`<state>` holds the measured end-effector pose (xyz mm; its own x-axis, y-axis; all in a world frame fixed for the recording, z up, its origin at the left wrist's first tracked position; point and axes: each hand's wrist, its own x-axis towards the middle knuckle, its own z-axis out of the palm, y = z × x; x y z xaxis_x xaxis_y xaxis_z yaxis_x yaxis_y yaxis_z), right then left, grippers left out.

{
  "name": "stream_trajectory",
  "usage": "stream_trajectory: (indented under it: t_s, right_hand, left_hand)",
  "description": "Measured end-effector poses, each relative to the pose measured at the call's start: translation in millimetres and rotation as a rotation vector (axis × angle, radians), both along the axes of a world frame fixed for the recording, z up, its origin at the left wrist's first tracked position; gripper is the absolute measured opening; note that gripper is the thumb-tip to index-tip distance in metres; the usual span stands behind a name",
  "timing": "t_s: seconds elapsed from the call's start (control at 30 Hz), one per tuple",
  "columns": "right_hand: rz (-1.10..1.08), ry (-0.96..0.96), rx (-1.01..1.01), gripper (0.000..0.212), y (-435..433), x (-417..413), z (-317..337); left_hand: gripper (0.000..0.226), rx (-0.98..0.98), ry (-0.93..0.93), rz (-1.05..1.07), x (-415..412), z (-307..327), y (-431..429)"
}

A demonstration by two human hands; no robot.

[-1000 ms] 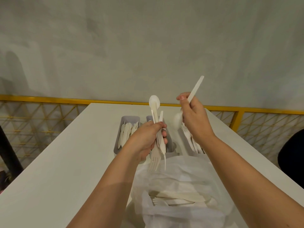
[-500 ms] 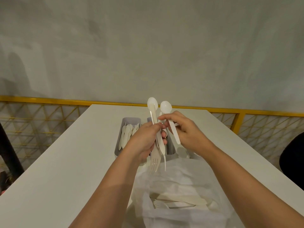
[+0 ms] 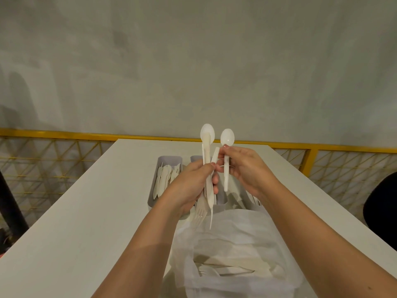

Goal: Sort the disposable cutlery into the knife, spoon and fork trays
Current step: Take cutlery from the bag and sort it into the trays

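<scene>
Sorting looks partway done: tray has some pieces, bag holds plenty more, left hand grips a mixed bundle, right hand pinches one spoon

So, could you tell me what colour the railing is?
The railing is yellow, clearest in the head view.

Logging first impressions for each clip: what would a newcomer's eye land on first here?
Mid-frame, the left hand grips a bundle of white cutlery, spoon bowl up and fork tines down, while the right hand pinches a single spoon upright beside it. Below them sits a white plastic bag holding more cutlery.
</scene>
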<state>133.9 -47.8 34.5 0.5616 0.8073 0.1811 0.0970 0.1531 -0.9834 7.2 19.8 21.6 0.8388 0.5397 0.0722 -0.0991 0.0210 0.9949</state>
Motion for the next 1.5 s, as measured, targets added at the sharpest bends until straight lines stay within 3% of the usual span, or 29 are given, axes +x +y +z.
stream_trajectory:
  t_s: [0.3, 0.4, 0.5, 0.67, 0.77, 1.0, 1.17, 1.3, 1.5]
  right_hand:
    - [-0.001, 0.096, -0.034, 0.026, 19.4, -8.9, 16.0]
    - [-0.129, 0.079, -0.038, 0.026, 24.5, -9.3, 22.4]
    - [-0.252, 0.214, 0.057, 0.018, 30.4, -3.0, 30.7]
    - [-0.397, 0.367, 0.243, 0.024, 34.5, 17.7, 39.8]
    - [-0.454, 0.344, 0.216, 0.030, 33.3, 25.1, 34.1]
    - [-0.265, 0.118, -0.086, 0.050, 29.7, -0.2, -4.8]
    - [-0.076, -0.197, -0.206, 0.069, 24.8, -30.5, -18.3]
    - [0.032, -0.330, -0.244, 0.052, 20.4, -45.2, -14.2]
    - [0.212, -0.229, -0.266, 0.033, 16.5, -55.1, -14.4]
  left_hand:
    - [0.020, 0.056, 0.018, -0.051, -4.5, 1.2, 1.2]
    - [0.020, 0.094, 0.055, -0.061, -3.9, 0.9, -1.0]
    - [0.021, 0.109, 0.095, -0.088, -2.1, -0.7, -4.0]
    - [0.020, 0.109, 0.163, -0.127, -3.5, -1.8, -3.3]
    - [0.019, 0.100, 0.174, -0.075, -4.8, -2.1, 2.0]
    - [0.023, -0.030, 0.051, 0.173, -4.1, -6.0, 19.7]
    - [0.017, -0.011, -0.028, 0.290, -6.6, -5.5, 15.4]
    - [0.006, -0.011, 0.025, 0.414, -5.8, -11.7, 24.9]
    - [0.018, -0.054, 0.001, 0.476, -7.6, -14.2, 36.2]
